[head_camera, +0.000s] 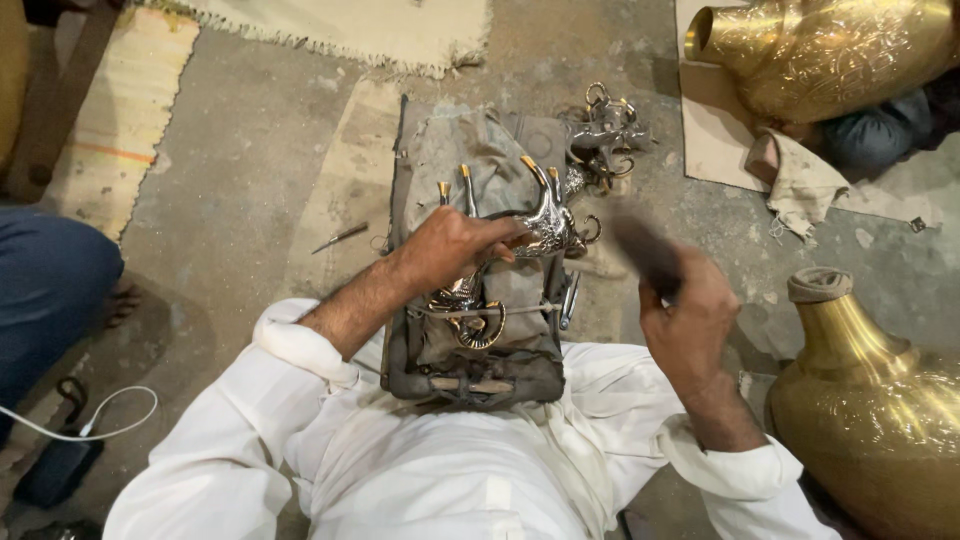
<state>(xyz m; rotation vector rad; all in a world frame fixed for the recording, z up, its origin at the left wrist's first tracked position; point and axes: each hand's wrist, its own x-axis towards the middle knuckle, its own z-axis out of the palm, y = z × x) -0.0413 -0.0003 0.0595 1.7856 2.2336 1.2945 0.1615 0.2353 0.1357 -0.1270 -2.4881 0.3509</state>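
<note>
Head view: silver horned figurine (548, 222) is pinned on a padded work board (480, 300) by the left hand (455, 245), fingers closed on it. A blurred dark mallet (645, 255), at three o'clock, is clenched in the right hand (690, 325). Risk judged: a glancing blow, fingers struck.

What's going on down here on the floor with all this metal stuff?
A person in white sits on the floor with a padded work block between the knees. The left hand presses a shiny silver ornamental piece down on the block. The right hand grips a dark tool, blurred with motion, raised beside it. More silver pieces lie past the block, and large engraved brass vases stand to the right.
</note>
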